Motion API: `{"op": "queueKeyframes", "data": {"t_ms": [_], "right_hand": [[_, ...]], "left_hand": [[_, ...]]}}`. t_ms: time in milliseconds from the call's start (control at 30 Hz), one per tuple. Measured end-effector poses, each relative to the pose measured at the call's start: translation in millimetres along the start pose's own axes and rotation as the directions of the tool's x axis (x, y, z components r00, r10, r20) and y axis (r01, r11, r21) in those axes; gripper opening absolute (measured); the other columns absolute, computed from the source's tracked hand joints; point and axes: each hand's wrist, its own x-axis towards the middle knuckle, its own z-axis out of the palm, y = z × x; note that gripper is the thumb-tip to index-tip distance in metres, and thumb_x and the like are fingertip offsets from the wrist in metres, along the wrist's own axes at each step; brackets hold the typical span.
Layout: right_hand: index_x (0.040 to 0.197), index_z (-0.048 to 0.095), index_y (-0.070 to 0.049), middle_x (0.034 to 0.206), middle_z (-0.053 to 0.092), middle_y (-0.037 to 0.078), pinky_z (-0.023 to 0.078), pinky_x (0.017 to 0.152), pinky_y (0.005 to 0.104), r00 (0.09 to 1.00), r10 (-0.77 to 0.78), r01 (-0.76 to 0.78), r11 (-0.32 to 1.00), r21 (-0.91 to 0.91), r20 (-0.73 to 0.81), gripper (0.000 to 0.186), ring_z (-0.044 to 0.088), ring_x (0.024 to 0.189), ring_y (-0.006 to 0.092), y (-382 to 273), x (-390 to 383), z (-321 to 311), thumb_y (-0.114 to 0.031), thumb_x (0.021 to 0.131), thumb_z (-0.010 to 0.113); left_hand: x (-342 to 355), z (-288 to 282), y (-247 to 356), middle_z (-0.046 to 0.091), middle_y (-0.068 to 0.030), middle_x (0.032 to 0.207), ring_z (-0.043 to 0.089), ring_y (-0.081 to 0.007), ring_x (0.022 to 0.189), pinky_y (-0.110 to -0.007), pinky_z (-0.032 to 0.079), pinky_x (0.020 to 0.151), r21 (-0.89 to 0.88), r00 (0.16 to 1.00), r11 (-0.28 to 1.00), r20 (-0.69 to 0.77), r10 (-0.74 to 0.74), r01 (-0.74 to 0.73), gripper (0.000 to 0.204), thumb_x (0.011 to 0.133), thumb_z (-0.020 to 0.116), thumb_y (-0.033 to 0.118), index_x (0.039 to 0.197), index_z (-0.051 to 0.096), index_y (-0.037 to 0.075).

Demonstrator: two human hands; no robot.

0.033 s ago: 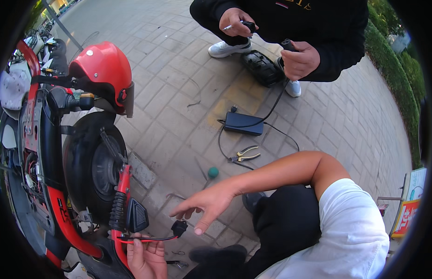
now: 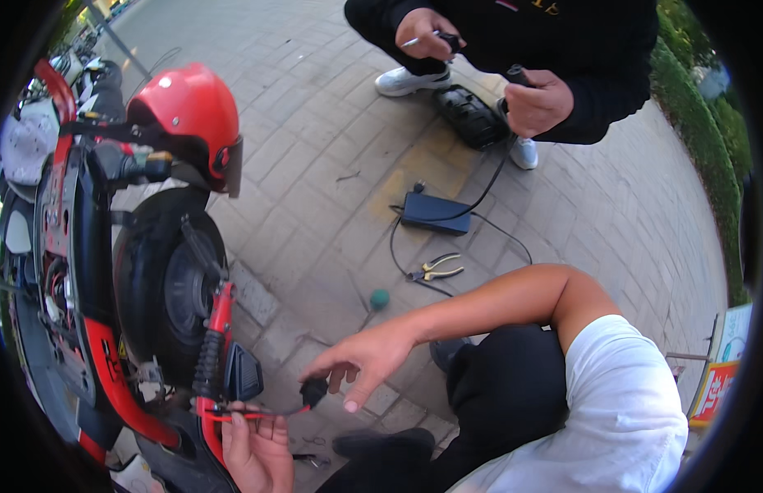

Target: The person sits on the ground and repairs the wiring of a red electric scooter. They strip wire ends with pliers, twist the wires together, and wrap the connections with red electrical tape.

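Note:
Low in the picture, my left hand (image 2: 258, 456) pinches a red and black cable (image 2: 271, 413) between thumb and fingers, beside the red shock absorber of an electric scooter (image 2: 110, 386). A black connector (image 2: 314, 391) hangs on the cable's free end. My right hand (image 2: 361, 361) reaches in from the right, fingers curved and thumb spread apart. Its fingertips are right at the connector; whether they touch it, I cannot tell. Nothing is gripped in that hand.
A black power adapter (image 2: 435, 213) with cords, yellow-handled pliers (image 2: 439, 267) and a green ball (image 2: 379, 298) lie on the paving. A red helmet (image 2: 188, 115) hangs on the scooter. Opposite, a crouching person (image 2: 521, 66) holds a small dark piece and a black cable plug, near a black case (image 2: 468, 117).
The connector has shifted slightly up and left, closer to my right hand's fingertips. My right fingers have curled a little. The whole view has shifted slightly.

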Motion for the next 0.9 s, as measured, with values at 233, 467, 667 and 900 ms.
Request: {"op": "queueKeyframes", "data": {"t_ms": [233, 467, 667, 900], "right_hand": [[0.122, 0.055, 0.000, 0.103, 0.067, 0.010, 0.056, 0.083, 0.0316, 0.972, 0.028, 0.109, 0.824, 0.556, -0.233, 0.036, 0.067, 0.090, 0.0158, 6.5, 6.9, -6.7, -0.011, 0.092, 0.070], [0.115, 0.054, -0.004, 0.114, 0.065, 0.013, 0.054, 0.088, 0.0403, 0.649, -0.262, 0.551, 0.809, 0.204, -0.715, 0.031, 0.065, 0.106, 0.0205, -15.3, 4.8, -38.9, -0.015, 0.092, 0.071], [0.127, 0.054, -0.004, 0.114, 0.064, 0.008, 0.049, 0.092, 0.0400, 0.575, -0.317, 0.653, 0.734, 0.190, -0.754, 0.045, 0.061, 0.104, 0.0188, -28.6, -29.1, -62.4, -0.026, 0.092, 0.072], [0.116, 0.057, -0.003, 0.084, 0.063, 0.005, 0.047, 0.079, 0.0339, 0.651, -0.296, 0.644, 0.703, 0.302, -0.699, 0.036, 0.057, 0.083, 0.0162, 0.9, -27.6, -74.1, -0.036, 0.103, 0.052]], "left_hand": [[23.4, 30.1, -7.2, 0.070, -0.0035, 0.102, 0.068, -0.0162, 0.100, -0.034, 0.056, 0.093, -0.058, 0.996, 0.998, -0.089, 0.021, -0.026, 0.014, 0.101, 0.057, 0.019, 0.109, 0.064, 0.009], [115.1, 78.6, -53.4, 0.065, -0.0060, 0.098, 0.064, -0.0176, 0.087, -0.034, 0.054, 0.081, -0.015, 0.999, 1.000, -0.030, -0.010, 0.009, 0.010, 0.099, 0.058, 0.016, 0.104, 0.058, 0.007], [169.2, 112.0, -99.5, 0.067, -0.0056, 0.093, 0.061, -0.0161, 0.082, -0.033, 0.052, 0.078, -0.167, 0.969, 0.977, 0.229, -0.091, 0.131, 0.011, 0.098, 0.060, 0.017, 0.100, 0.063, 0.007], [191.3, 118.9, -129.6, 0.062, -0.0039, 0.089, 0.059, -0.0172, 0.081, -0.037, 0.048, 0.079, -0.027, 0.973, 0.994, 0.210, -0.096, 0.104, 0.013, 0.101, 0.056, 0.021, 0.099, 0.057, 0.008]]}}
